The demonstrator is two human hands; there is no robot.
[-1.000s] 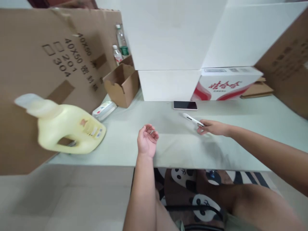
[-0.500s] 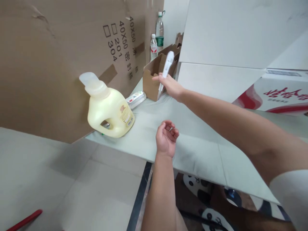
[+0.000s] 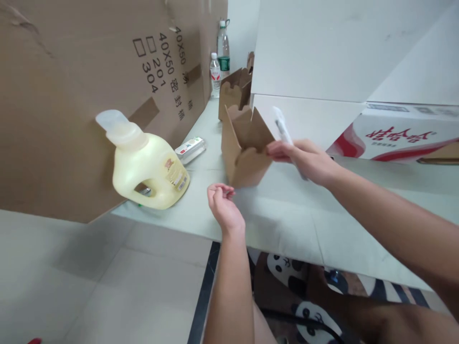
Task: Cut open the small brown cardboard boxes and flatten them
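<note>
My right hand (image 3: 303, 160) has its fingertips at the right rim of a small open-topped brown cardboard box (image 3: 247, 167). The same hand holds a slim white pen-like tool (image 3: 281, 125), pointing up between thumb and fingers; its exact kind is unclear. The box stands tilted on the cloth-covered table. My left hand (image 3: 225, 208) is just in front of the box's lower left corner, palm up with loosely curled fingers and nothing visible in them. Another similar small carton (image 3: 233, 95) stands behind.
Left stand a pale yellow jug (image 3: 154, 167) and a clear flat package (image 3: 191, 150), before a large cardboard carton (image 3: 89, 95). Two water bottles (image 3: 223, 48) are at the back. White boxes (image 3: 304, 57) line the right. The table's front edge (image 3: 287, 251) runs below my hands.
My right hand has come nearer and to the right, and the small box has moved nearer with it, away from the carton behind. My left hand has shifted slightly left.
</note>
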